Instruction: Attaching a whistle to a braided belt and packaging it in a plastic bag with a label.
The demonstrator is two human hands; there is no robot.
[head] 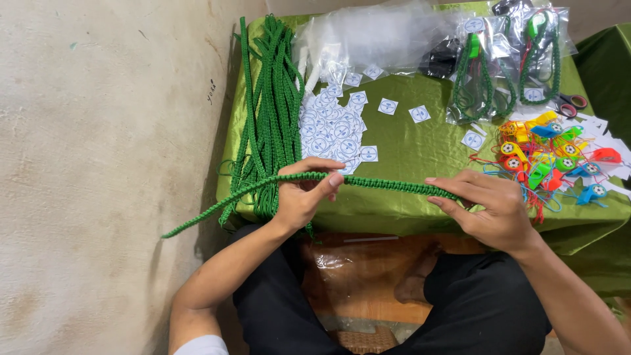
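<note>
A green braided cord [381,184] runs level between my two hands, just above the near edge of a low table with a green cloth [407,151]. My left hand [303,194] pinches it near the middle, and its loose end trails down to the left. My right hand [490,207] grips the other end. A bundle of the same green cords [269,98] lies along the table's left side, right behind my left hand.
Small square white stickers [335,128] are scattered mid-table. Clear bags with packed green cords [499,72] lie at the back right, beside scissors [570,104]. Several coloured plastic whistles [552,158] are heaped at the right. A bare wall rises on the left.
</note>
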